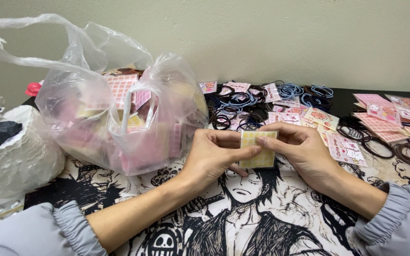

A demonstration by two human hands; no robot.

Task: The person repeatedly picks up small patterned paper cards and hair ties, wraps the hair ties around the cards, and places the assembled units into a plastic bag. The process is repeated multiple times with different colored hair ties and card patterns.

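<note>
A small yellow checked card (pixel 258 149) is held upright between both hands at the middle of the table. My left hand (pixel 213 157) grips its left edge, thumb lying across the front. My right hand (pixel 301 150) pinches the right edge with thumb and fingers. Both forearms come out of grey cuffed sleeves. Behind the card lies a heap of black, brown and blue hair ties (pixel 243 111) mixed with pink printed cards (pixel 345 149).
A clear plastic bag (pixel 119 114) full of pink and yellow checked cards stands at the left, close to my left hand. More plastic-wrapped goods (pixel 5 151) sit at the far left. A black-and-white cartoon-print cloth (pixel 243 223) covers the table. Pink cards (pixel 389 116) spread at the right.
</note>
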